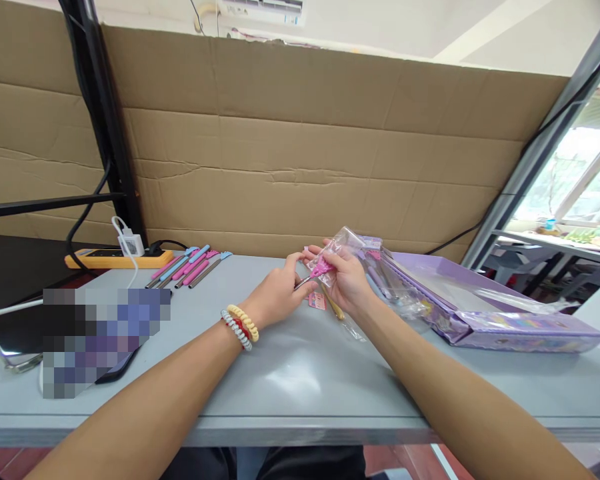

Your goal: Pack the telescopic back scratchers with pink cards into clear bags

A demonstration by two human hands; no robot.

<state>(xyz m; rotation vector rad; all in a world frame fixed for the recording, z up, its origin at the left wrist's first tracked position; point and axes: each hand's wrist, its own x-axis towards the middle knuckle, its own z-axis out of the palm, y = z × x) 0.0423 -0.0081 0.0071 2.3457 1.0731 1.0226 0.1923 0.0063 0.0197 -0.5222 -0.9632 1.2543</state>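
Near the middle of the grey table, my left hand point(280, 291) pinches the thin dark shaft of a small pink-topped item point(322, 267). Fingers of my right hand point(347, 277) close on its pink top and on a clear plastic wrapper point(347, 240), which rises above them. Below the hands lie a gold-coloured stick point(335, 307) and a small pink card point(317, 301). More clear packaging point(405, 303) with purple and pink pieces sits just right of my right hand.
Several pink, blue and grey pens point(193, 268) lie at the back left, near an orange power strip point(119, 259) with a white charger. A blurred item and a phone point(25, 330) rest at the left. An open purple box point(525, 330) stands at the right. Cardboard point(305, 147) lines the back.
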